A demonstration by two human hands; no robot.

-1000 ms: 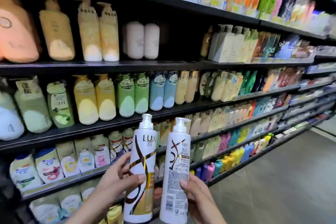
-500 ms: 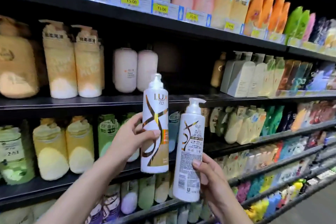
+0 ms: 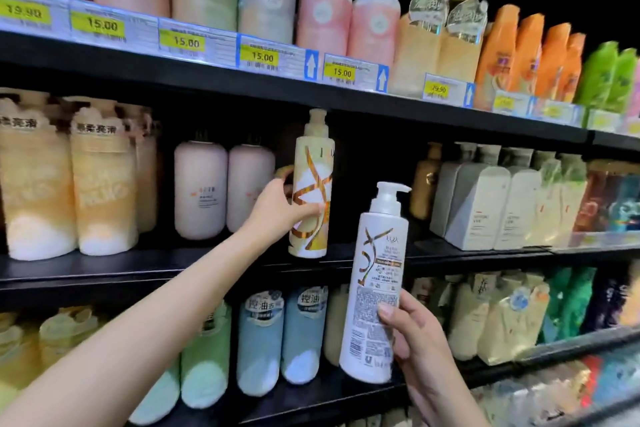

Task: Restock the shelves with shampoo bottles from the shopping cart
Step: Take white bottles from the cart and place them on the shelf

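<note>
My left hand [image 3: 277,208] grips a white Lux shampoo bottle with a gold ribbon pattern [image 3: 312,191] around its middle. The bottle is upright, its base at the front of the dark middle shelf [image 3: 138,267], in the gap to the right of two pale pink bottles [image 3: 201,191]. My right hand [image 3: 415,340] holds a second white Lux pump bottle [image 3: 375,288] by its lower half, upright and in front of the shelves, lower and to the right of the first. Its back label faces me.
Cream-and-white pump bottles [image 3: 100,180] stand left on the middle shelf, grey-white pouches [image 3: 485,204] to the right. The top shelf carries pink and green bottles above yellow price tags [image 3: 263,57]. Blue and green bottles [image 3: 266,340] fill the shelf below.
My left hand has reached forward and up, bringing its Lux bottle to the middle shelf gap. The right hand's bottle has stayed lower. The view has moved closer and higher.
</note>
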